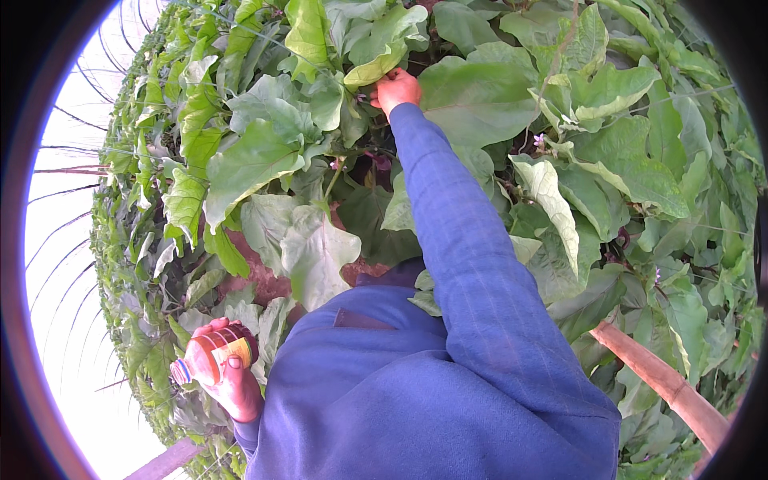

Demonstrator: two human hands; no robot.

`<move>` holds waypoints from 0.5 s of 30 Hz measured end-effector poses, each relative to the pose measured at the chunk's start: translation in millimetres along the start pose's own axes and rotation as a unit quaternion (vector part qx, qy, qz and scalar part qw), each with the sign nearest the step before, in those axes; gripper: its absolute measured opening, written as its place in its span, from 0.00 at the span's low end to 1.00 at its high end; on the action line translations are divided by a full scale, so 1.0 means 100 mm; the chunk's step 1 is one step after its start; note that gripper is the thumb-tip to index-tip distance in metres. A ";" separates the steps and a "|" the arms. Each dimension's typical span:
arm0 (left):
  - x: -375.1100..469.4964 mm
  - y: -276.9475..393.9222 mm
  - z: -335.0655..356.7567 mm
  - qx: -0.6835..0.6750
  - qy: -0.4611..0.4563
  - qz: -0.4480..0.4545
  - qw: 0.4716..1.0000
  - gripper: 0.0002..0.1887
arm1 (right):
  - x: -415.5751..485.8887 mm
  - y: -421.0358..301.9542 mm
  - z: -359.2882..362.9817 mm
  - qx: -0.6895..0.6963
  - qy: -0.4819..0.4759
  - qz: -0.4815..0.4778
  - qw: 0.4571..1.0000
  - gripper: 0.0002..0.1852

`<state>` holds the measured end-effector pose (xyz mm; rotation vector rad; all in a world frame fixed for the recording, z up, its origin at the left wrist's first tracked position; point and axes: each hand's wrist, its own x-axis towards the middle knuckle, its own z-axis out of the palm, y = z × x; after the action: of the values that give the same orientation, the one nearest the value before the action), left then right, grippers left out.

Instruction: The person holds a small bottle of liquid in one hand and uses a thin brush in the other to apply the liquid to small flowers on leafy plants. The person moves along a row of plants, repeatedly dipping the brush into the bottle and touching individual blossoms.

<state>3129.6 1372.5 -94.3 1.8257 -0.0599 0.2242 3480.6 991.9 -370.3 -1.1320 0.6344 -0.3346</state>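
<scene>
At the lower left, my left hand (240, 390) grips a clear plastic bottle (207, 359) with a yellow label. The bottle is tipped, its uncapped neck with a blue ring pointing left, and dark reddish contents lie towards its base. My right hand (398, 90) is stretched forward into the foliage of eggplant plants (480, 105), under a curled leaf (381, 63). Its fingers are bent in beside a small purple flower (360, 97). The fingertips are partly hidden, so whether they pinch anything is unclear.
Dense broad leaves surround me, with another purple flower (538, 140) to the right. A bamboo pole (666, 381) slants at the lower right, and another pole (168, 459) shows at the lower left. Thin wires (684, 96) cross the plants. Reddish soil (258, 273) shows between leaves.
</scene>
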 end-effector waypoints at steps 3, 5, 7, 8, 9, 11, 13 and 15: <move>0.00 -0.01 0.02 0.001 -0.005 0.002 1.000 0.43 | -0.09 -0.05 0.03 0.013 -0.006 0.003 1.000 0.11; 0.00 -0.01 0.02 0.002 -0.008 0.002 1.000 0.44 | -0.08 0.01 0.04 0.017 0.006 0.002 1.000 0.13; 0.01 0.00 0.01 -0.003 -0.008 0.003 1.000 0.44 | -0.02 0.10 0.08 -0.006 0.025 -0.015 1.000 0.13; 0.01 0.00 0.00 0.002 -0.009 0.004 1.000 0.44 | 0.03 0.14 0.09 -0.032 0.040 -0.032 0.998 0.13; 0.02 0.01 -0.01 0.003 -0.010 0.003 1.000 0.44 | 0.07 0.17 0.10 -0.060 0.054 -0.049 0.996 0.13; 0.02 0.02 -0.01 0.006 -0.011 -0.001 1.000 0.44 | 0.15 0.24 0.07 -0.127 0.080 -0.113 0.982 0.12; 0.04 0.05 -0.01 0.009 -0.009 -0.007 1.000 0.44 | 0.16 0.27 -0.01 -0.190 0.098 -0.153 0.965 0.11; 0.06 0.05 0.01 0.043 0.007 0.018 0.999 0.46 | 0.11 0.21 -0.14 -0.231 0.100 -0.169 0.953 0.10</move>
<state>3134.8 1370.5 -88.7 1.9093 -0.0749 0.2680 3479.0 984.0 -396.6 -1.6791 0.7180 -0.6225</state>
